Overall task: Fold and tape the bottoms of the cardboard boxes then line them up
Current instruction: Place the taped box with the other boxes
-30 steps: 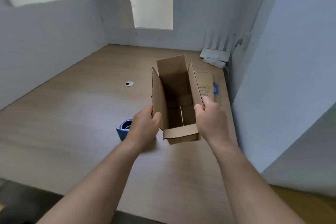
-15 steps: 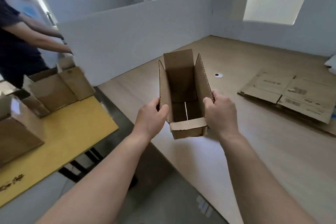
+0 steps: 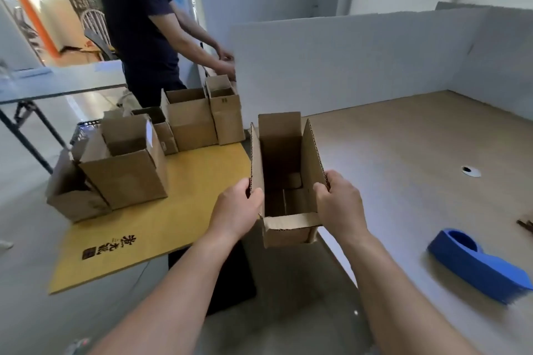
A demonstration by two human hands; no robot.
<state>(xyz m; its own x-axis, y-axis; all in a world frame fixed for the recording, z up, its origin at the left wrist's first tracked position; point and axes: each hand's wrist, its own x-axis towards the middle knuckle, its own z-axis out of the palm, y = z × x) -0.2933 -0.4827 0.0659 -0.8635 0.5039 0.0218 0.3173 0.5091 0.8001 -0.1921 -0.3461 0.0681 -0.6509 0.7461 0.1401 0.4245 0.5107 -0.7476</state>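
Yellow board with lined-up boxes is lying frame-left of the box; left hand, nearer, and right hand are gripping its flaps.

Bright daylight pours in from an opening at upper left, where the picture washes out to pale glare. The rest of the room is lit evenly and softly, cool on the white partition and warm on the wooden tabletop. The inside of the held cardboard box falls into deep shadow. A blue tape dispenser casts a faint, soft shadow on the tabletop beside it. The dispenser and the boxes grouped at left are smeared by blur. Wide-angle distortion bows the partition's top edge and stretches whatever lies near the picture's borders.
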